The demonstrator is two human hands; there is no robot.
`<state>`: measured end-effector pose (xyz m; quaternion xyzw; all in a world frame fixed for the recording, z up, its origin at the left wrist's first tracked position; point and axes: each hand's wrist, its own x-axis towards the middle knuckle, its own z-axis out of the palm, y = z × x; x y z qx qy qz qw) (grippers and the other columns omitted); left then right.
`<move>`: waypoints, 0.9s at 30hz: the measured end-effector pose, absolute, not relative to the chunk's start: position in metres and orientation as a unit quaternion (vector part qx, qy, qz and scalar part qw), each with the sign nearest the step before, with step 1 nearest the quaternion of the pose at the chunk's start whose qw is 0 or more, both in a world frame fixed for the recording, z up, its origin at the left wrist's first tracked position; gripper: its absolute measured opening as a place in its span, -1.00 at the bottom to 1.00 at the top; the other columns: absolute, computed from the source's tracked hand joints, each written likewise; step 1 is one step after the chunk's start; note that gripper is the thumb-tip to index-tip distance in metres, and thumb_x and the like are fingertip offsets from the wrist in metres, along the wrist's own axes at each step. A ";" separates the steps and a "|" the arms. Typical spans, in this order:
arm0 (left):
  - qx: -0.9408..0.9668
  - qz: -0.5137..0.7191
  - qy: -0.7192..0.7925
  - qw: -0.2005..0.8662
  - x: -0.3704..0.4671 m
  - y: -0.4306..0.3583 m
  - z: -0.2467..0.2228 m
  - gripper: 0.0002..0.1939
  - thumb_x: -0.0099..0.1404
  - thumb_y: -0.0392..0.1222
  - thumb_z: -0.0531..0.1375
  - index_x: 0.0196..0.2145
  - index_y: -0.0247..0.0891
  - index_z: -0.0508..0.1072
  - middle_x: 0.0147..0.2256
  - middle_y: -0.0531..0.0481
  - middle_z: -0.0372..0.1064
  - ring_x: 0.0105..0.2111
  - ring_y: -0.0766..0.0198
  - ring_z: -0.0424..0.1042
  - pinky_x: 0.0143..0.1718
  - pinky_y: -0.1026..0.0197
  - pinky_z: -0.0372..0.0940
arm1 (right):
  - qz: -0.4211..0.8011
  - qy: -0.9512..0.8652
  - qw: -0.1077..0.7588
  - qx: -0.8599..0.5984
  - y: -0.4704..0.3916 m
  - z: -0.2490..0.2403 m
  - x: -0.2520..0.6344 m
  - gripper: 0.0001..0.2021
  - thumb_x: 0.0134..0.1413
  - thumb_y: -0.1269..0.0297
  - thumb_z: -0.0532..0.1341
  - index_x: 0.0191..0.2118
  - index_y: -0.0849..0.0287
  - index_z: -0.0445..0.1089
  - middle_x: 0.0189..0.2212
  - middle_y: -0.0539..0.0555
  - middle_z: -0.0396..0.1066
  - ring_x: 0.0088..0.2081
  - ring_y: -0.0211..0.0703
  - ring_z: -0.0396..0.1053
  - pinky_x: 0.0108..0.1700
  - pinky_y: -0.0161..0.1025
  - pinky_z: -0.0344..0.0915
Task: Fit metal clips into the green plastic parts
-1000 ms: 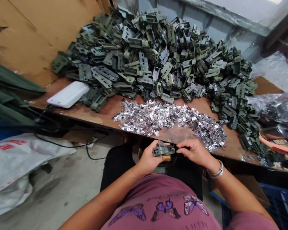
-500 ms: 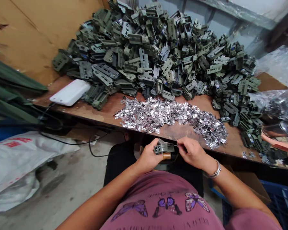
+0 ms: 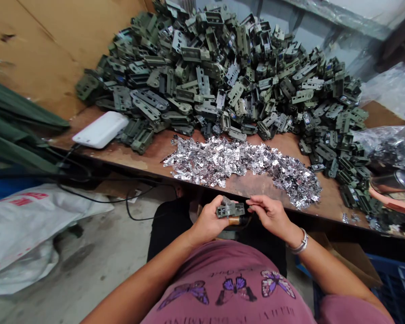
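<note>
My left hand [image 3: 209, 220] is closed around a grey-green metal part [image 3: 230, 209] above my lap, its open side facing up. A brown cylindrical piece [image 3: 234, 220] shows just below that part. Close to the part's right end, my right hand [image 3: 269, 215] has thumb and fingertips pinched together; anything between them is too small to make out. Beyond both hands, a spread of small shiny metal pieces [image 3: 219, 162] lies along the table's front edge. Behind it rises a large heap of grey-green metal parts [image 3: 202, 85].
A white power bank [image 3: 100, 129] with a black cable lies on the left of the brown table [image 3: 128, 157]. White sacks [image 3: 30, 225] rest on the floor at left. Plastic bags [image 3: 391, 90] and an orange-rimmed item [image 3: 391, 200] are at right. A cardboard box [image 3: 354, 261] stands below.
My right hand's fingers have straightened somewhat and shifted slightly beside the part's right end. My left hand keeps the part in nearly the same place.
</note>
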<state>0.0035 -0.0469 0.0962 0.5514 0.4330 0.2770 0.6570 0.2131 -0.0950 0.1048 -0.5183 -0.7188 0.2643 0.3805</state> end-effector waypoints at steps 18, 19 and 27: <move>0.592 0.233 0.421 0.647 0.003 -0.043 0.096 -0.69 -0.08 -0.28 0.37 -0.47 -0.22 0.27 -0.55 0.22 0.20 -0.53 0.41 0.16 -0.48 0.36 0.12 | 0.142 -0.843 0.248 -0.455 -0.090 0.105 0.204 -0.72 0.25 0.49 0.05 0.06 0.23 0.20 -0.36 0.12 0.48 -0.42 -0.18 0.45 -0.39 -0.28 0.38; 0.588 0.237 0.419 0.650 0.004 -0.043 0.096 -0.70 -0.08 -0.28 0.36 -0.46 -0.22 0.28 -0.54 0.22 0.22 -0.52 0.41 0.17 -0.47 0.35 0.13 | 0.126 -0.843 0.257 -0.454 -0.091 0.100 0.204 -0.73 0.26 0.49 0.06 0.05 0.22 0.21 -0.36 0.12 0.49 -0.42 -0.18 0.45 -0.39 -0.28 0.38; 0.555 0.270 0.416 0.668 0.006 -0.042 0.087 -0.70 -0.08 -0.26 0.37 -0.35 -0.25 0.41 -0.41 0.12 0.40 -0.42 0.34 0.33 -0.30 0.27 0.27 | 0.024 -0.848 0.324 -0.420 -0.099 0.065 0.203 -0.62 0.22 0.57 0.08 0.14 0.27 0.20 -0.27 0.23 0.51 -0.31 -0.08 0.49 -0.30 -0.17 0.45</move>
